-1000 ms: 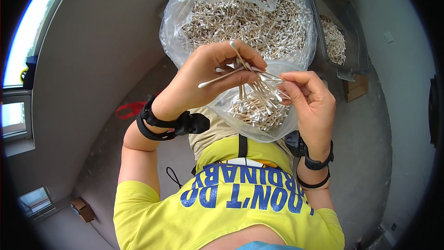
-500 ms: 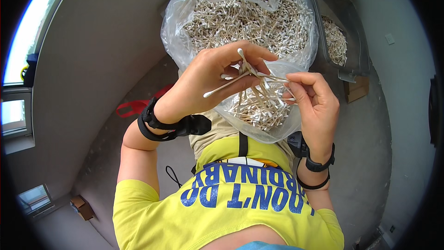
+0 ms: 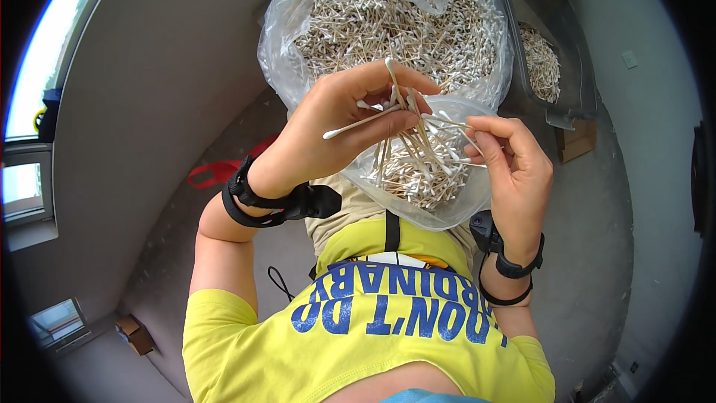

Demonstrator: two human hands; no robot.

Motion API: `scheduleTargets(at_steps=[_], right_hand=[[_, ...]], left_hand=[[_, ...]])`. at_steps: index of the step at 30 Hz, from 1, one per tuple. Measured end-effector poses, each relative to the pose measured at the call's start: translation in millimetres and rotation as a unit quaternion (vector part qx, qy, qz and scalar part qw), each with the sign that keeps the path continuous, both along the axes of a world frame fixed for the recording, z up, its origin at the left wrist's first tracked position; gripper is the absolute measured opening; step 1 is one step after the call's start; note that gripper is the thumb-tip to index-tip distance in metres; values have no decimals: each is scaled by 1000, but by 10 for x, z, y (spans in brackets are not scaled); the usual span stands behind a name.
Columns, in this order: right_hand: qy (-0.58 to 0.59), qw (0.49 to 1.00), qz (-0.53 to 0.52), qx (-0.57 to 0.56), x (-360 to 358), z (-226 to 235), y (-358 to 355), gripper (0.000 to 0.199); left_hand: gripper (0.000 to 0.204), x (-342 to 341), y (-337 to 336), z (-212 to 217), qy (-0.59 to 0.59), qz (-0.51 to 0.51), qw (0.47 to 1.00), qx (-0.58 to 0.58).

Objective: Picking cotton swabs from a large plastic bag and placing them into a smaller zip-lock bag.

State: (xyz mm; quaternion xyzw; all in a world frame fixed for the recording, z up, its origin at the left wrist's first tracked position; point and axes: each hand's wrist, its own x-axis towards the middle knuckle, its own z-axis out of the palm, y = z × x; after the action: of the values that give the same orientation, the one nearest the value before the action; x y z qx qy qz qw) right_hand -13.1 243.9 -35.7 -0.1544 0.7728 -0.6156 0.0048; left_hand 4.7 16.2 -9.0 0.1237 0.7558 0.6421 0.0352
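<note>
Pinching the ends of a few cotton swabs between thumb and forefinger of the right hand; clasping a loose, crisscrossed bunch in the curled left hand. Probably feather-light, stiff-stemmed, soft-tipped, easily snapped; best held mid-stem. Nearer, more in a small clear bag; farther, heaped in a larger bag; far right, in a grey bin.

A blue-lettered yellow shirt and black wristbands are worn.

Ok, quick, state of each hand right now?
Left hand: closed around a loose bunch of cotton swabs.
Right hand: closed, thumb and fingertips pinching at least one swab.
</note>
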Motion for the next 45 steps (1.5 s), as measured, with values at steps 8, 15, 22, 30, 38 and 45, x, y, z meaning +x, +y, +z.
scheduleTargets(at_steps=[8,15,22,30,38,45], right_hand=[[70,994,28,80,-16,12,18,12],[79,992,80,64,31,150,-92,30],[45,997,40,48,48,102,-101,25],[75,996,22,51,29,43,-48,16],[88,993,18,75,13,71,14,15],[138,986,29,89,37,91,32,18]], left_hand=[[21,-27,-18,-6,-95,-1,995,43],[20,-42,5,51,-81,-17,996,20],[26,-82,-20,2,-94,-52,993,49],[34,-82,17,18,-141,-54,982,111],[35,-68,69,61,-127,-54,986,95],[31,51,107,92,-107,-45,991,72]])
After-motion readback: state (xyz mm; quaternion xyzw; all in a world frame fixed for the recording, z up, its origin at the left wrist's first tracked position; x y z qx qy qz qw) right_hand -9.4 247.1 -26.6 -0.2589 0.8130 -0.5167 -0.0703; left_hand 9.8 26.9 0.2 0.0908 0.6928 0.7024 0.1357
